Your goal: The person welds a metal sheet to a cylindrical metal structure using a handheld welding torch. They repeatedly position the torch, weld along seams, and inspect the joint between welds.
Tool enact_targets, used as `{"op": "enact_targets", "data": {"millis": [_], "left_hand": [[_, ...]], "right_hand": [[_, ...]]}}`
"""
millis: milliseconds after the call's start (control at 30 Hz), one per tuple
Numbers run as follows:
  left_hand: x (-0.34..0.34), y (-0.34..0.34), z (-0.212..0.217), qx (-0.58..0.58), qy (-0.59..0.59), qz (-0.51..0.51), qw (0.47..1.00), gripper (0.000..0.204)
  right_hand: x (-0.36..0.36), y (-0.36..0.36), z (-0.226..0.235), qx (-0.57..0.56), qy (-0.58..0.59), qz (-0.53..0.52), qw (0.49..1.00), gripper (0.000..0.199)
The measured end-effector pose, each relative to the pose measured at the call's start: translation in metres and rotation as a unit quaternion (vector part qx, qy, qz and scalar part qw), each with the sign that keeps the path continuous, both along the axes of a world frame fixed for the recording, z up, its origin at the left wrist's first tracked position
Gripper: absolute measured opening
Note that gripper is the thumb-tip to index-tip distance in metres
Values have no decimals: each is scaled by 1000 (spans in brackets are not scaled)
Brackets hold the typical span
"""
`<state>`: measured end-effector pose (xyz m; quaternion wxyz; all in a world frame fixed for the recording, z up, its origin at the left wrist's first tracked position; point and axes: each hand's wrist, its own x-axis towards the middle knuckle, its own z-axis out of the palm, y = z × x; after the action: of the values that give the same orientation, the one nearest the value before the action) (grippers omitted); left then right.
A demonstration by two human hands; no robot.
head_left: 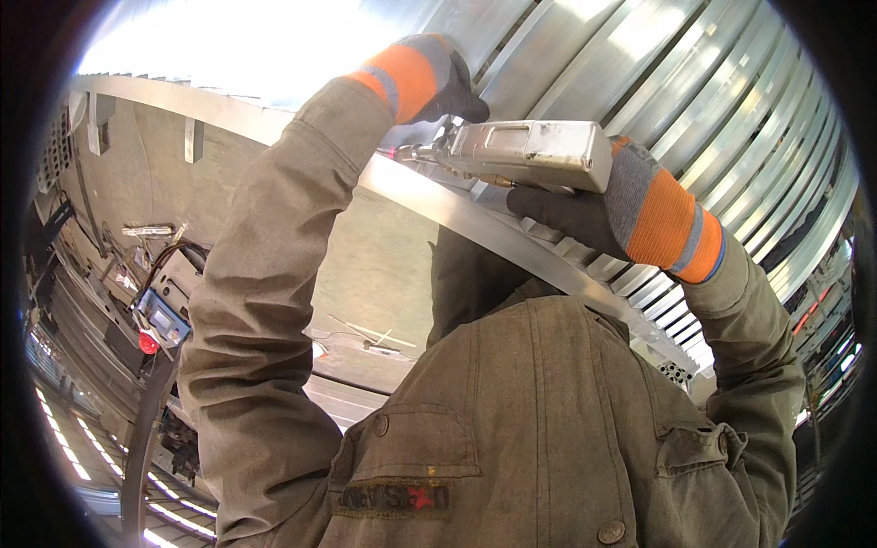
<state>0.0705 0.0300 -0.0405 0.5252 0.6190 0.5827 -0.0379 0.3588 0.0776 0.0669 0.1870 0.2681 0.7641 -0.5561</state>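
A silver, box-shaped hand tool [534, 146] with a narrow metal front end lies slantwise over the edge of an aluminium frame bar [438, 196]. My right hand [612, 205], in an orange, grey and black glove, grips it from the right and below, its black-gloved thumb running along the underside. Just above the tool's front end is my left hand [425, 78], gloved the same way. Its fingers are curled and partly hidden; what they hold I cannot make out. The front end points left, close to the bar's edge.
Long parallel aluminium profiles [676, 91] fill the upper right. Below the bar lies a concrete floor [393, 247] with thin scraps [375, 342]. At left are a blue-and-white device [166, 320] with a red knob [148, 342] and a curved post [146, 447].
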Motion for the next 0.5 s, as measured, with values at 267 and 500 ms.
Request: {"op": "enact_targets", "data": {"millis": [267,500], "left_hand": [[12,13,38,-85,82,20,993,50],[8,6,44,-53,43,63,996,50]], "right_hand": [[-27,3,39,-96,-7,-41,995,47],[-34,6,39,-45,8,8,999,47]]}}
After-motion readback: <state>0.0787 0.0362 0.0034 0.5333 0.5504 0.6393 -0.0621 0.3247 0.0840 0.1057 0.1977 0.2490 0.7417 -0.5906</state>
